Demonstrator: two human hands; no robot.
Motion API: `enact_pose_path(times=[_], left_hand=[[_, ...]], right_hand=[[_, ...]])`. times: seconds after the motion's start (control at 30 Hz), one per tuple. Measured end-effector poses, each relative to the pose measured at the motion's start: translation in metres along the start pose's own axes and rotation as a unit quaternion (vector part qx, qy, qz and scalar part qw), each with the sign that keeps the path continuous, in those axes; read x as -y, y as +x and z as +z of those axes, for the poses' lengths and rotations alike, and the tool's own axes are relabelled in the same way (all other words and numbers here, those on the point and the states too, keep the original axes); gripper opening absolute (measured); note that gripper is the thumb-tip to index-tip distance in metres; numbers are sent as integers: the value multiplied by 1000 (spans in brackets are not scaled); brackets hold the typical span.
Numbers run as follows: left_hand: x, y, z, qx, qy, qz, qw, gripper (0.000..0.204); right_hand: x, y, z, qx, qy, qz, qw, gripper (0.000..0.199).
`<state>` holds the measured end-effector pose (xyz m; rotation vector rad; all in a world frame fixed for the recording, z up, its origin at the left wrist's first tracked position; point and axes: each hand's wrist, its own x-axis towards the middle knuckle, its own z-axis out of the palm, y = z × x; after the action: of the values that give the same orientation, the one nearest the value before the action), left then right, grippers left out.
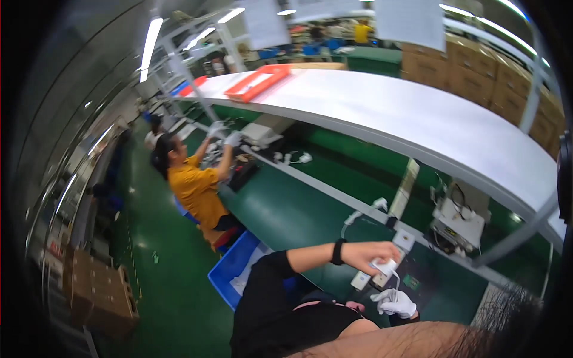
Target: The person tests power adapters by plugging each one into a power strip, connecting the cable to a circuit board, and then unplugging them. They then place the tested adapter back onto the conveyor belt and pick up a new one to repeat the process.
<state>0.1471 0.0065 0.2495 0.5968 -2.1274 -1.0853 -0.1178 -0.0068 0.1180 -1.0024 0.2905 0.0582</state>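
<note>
Bench (280, 209), head view: green top, running diagonally from the co-worker's place down to the wearer's hands. Left hand (367, 256), bare, black wristband (338, 252) on the wrist, reaches in from the left; fingers and thumb closed on a small white block (384, 267). Block sits over a row of pale pieces (404, 240) on the bench; whether it touches them, cannot tell. White cable (397, 280) leaves the block and drops to the right hand (394, 303), which wears a white glove; its fingers are curled together, pinching the cable. Green circuit board (412, 281) lies just beside, to the right of the block. White plug (379, 204) rests farther back, near the bench's rear rail. Blue bin (222, 280) stands left of the wearer's arm. Co-worker (194, 188) in an orange-yellow top sits farther along, gloved hands over the bench. Red tray (256, 83) lies on the white shelf (388, 107) above
</note>
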Motion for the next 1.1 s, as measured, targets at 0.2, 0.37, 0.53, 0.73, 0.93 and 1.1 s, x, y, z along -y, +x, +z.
enact_pose_path(times=[0.2, 0.37, 0.53, 0.73, 0.93, 1.1], left_hand=[[66, -20, 25, 79, 56, -187, 978, 44], [145, -10, 37, 142, 220, -203, 944, 49], [210, 6, 38, -29, 136, -296, 945, 52], [252, 20, 42, 36, 95, -389, 915, 50], [255, 8, 73, 7, 193, -304, 933, 45], [252, 10, 84, -47, 215, -273, 937, 46]], right_hand=[[7, -58, 27, -143, 56, -81, 985, 23], [-28, -79, 18, -196, 63, -208, 956, 19], [-26, -63, 13, -307, 212, -465, 803, 29], [-6, -40, -12, -328, 380, -476, 722, 29], [-31, -37, -60, -557, 108, -217, 794, 24], [-53, -15, -104, -633, -117, -106, 758, 21]])
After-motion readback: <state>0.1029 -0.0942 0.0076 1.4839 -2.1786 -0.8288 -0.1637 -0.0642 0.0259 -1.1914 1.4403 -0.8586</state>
